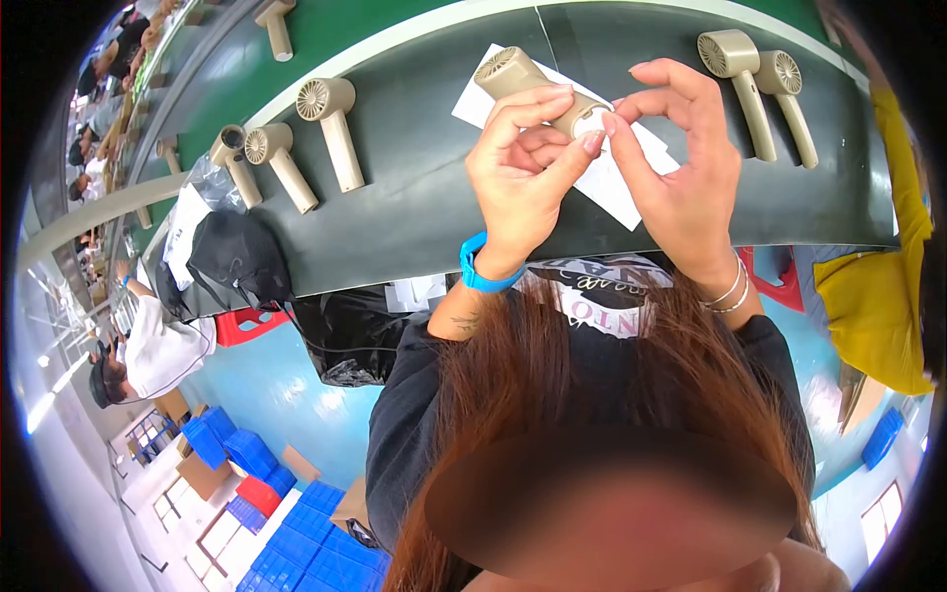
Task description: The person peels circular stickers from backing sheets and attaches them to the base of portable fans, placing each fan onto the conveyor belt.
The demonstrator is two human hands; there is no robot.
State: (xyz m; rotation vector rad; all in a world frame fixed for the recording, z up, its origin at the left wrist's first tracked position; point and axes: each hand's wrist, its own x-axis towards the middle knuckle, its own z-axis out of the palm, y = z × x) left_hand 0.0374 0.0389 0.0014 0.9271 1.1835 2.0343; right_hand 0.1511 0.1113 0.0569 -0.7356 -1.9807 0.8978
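A beige handheld fan [515, 74] lies slanted over a white sheet of paper [614, 192], its round grille toward the upper left. My left hand [523, 163], with a blue wristband, is closed around the fan's handle. At the handle's lower end sits a small round white piece [590, 121]. My left thumb presses beside it. My right hand [686, 158] has thumb and index finger closed together at the edge of this white piece, with the other fingers curved. Whether the piece is a sticker or a cap I cannot tell.
On the dark belt, more beige fans [337, 133] stand to the left, and a pair of fans [735, 89] to the right. A black cap-like bag [237, 259] and clear plastic lie at the left edge. Another person [173, 340] works further left. Blue crates [306, 538] stand behind.
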